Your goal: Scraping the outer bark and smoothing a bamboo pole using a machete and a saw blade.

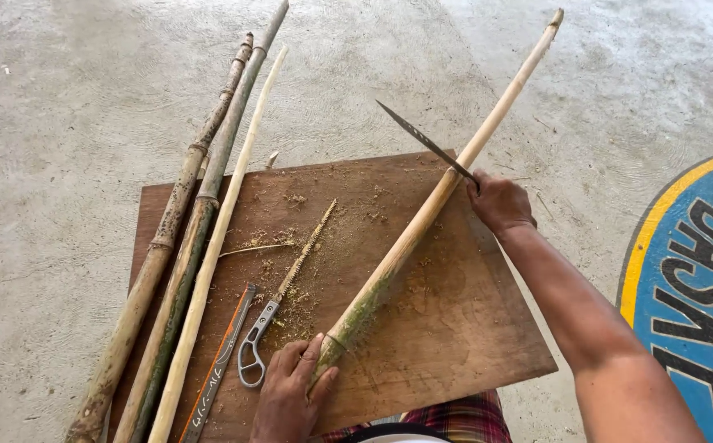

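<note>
Left hand has its fingers wrapped round the green butt end of the bamboo pole, which lies on the wooden board, running diagonally up to the far right. Right hand is clenched on a knife laid against it.

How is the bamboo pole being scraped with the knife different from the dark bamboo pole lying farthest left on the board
The scraped pole is pale and smooth, green only near its base; the leftmost pole is brown and mottled. The scraped pole is gripped by the left hand; the leftmost lies untouched. Both are long, slender bamboo.
</note>
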